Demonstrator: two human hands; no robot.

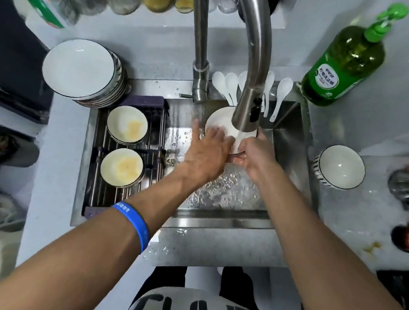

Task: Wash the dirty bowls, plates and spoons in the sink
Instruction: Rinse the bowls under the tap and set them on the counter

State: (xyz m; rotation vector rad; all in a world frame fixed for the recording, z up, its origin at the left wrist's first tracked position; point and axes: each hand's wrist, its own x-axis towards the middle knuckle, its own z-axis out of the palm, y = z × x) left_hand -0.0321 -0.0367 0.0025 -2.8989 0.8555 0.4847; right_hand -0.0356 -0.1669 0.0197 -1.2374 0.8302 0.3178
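- Bowl sits tilted under the faucet stream in the sink; the right hand grips its rim, and the left hand rubs inside with straight fingers.
- Two stained bowls wait on the rack.
- One clean bowl stands on the counter to the right, so much seems left.

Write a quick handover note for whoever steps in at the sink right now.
Left hand rubs inside the bowl under running water; right hand grips its rim from below.
Done, apparently: one bowl on the right counter, stacked plates at left, spoons behind the sink.
Left: finish this bowl, then two stained bowls on the rack.
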